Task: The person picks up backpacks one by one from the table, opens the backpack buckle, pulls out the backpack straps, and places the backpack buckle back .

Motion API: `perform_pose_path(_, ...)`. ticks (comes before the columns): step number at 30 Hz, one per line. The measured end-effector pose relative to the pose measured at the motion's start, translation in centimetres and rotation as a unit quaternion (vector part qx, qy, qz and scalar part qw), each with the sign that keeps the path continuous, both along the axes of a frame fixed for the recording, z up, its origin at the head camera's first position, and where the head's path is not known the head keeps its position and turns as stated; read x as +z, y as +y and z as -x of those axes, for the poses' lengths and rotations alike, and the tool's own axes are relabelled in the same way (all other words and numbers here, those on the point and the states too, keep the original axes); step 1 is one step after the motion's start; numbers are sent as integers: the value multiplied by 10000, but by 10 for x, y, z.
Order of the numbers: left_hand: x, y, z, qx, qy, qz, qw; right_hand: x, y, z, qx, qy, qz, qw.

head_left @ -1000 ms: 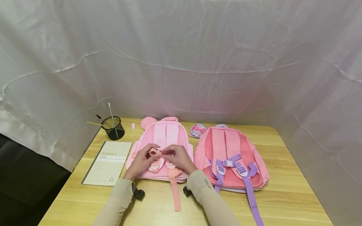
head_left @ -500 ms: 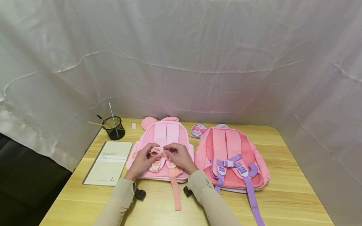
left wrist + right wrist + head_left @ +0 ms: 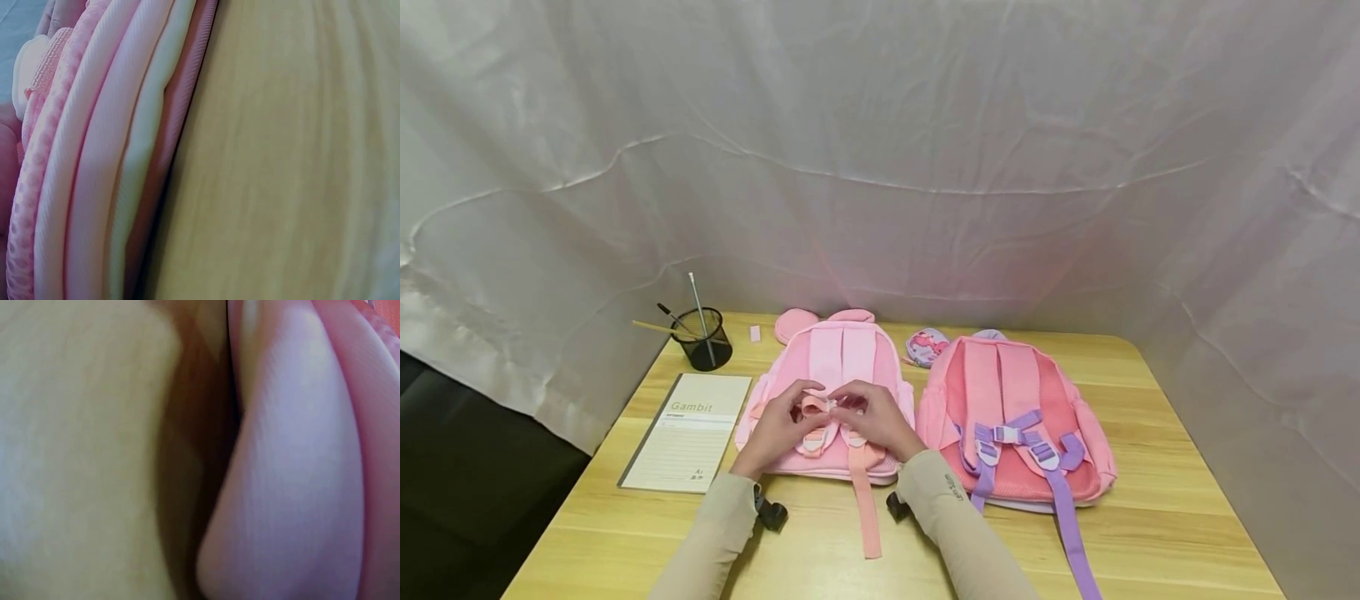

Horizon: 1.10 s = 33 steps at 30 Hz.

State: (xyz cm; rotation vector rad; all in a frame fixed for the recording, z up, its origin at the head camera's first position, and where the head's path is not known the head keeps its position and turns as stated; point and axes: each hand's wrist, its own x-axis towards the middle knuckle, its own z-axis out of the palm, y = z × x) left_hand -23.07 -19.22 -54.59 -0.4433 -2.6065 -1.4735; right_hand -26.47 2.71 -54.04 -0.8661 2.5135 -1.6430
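A light pink backpack (image 3: 887, 367) lies on the table with its shoulder straps upward. Over its lower middle, my left hand (image 3: 778, 427) pinches a looped peach strap (image 3: 812, 406) by a small white buckle. From the other side my right hand (image 3: 880, 418) pinches the strap's buckle end, the fingertips of both hands almost meeting. Exact finger contact on the buckle is too small to tell. A loose peach strap end (image 3: 867, 517) hangs over the table's front part. In the left wrist view a white strap adjuster (image 3: 24, 72) shows beside the backpack's layered edge (image 3: 106, 150); the right wrist view shows its pink side (image 3: 294, 469).
A coral backpack (image 3: 940, 400) with purple straps (image 3: 1063, 517) lies close on the right, a small round pouch (image 3: 926, 346) behind it. On the left are a notebook (image 3: 688, 433), a black mesh pen cup (image 3: 718, 354) and a small pink eraser-like block (image 3: 755, 333).
The right fingers shift slightly at the buckle, lifting a little and then closing back toward the left fingertips. The left hand keeps its hold on the strap; the backpacks stay put.
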Motion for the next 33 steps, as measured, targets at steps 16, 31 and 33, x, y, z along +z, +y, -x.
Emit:
perform_pose_path(16, 1, 3, -3, 393, 149, -236, 9988, 0, -3, 0, -634, -87, 40, 9979)
perform_pose_path(31, 5, 11, -1, 711, -229, 223, 9970, 2, -4, 0, -369, -140, -110, 9992)
perform_pose_path(33, 5, 11, -1, 705, -223, 252, 9969, 2, -3, 0, -358, -125, -32, 9993)
